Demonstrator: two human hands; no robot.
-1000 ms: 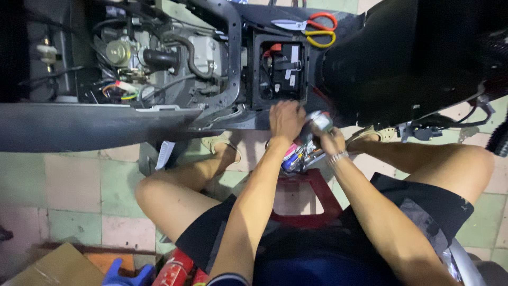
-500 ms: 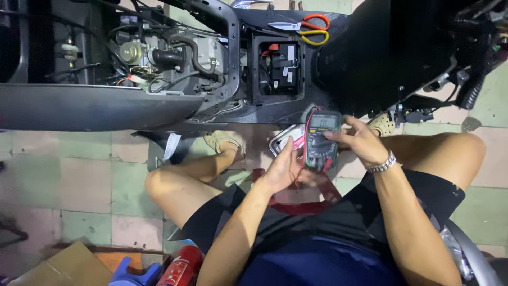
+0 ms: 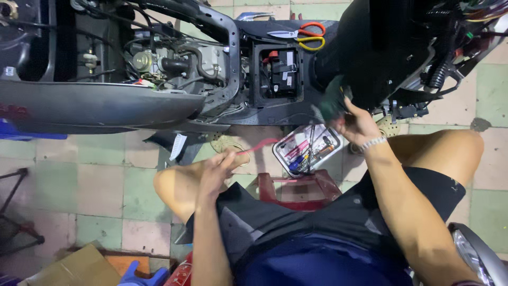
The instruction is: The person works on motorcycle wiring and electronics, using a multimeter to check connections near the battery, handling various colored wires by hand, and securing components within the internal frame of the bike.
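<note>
Now red probe (image 3: pixel 259 146) pinched in left grip (image 3: pixel 219 169).

Scissors (image 3: pixel 304 36) behind battery (image 3: pixel 280 71)

Dark object (image 3: pixel 332 103) in right hand (image 3: pixel 359 124): motion-blurred, kind not determinable. Red lead (image 3: pixel 259 146) at left hand (image 3: pixel 217 170): far end smeared; tip not visible. Tool tray (image 3: pixel 306 150), centre frame: contents too small to ID. Scooter body (image 3: pixel 95 103) cut off at left and top edges. Cardboard (image 3: pixel 74 267) cut off at bottom left.
</note>
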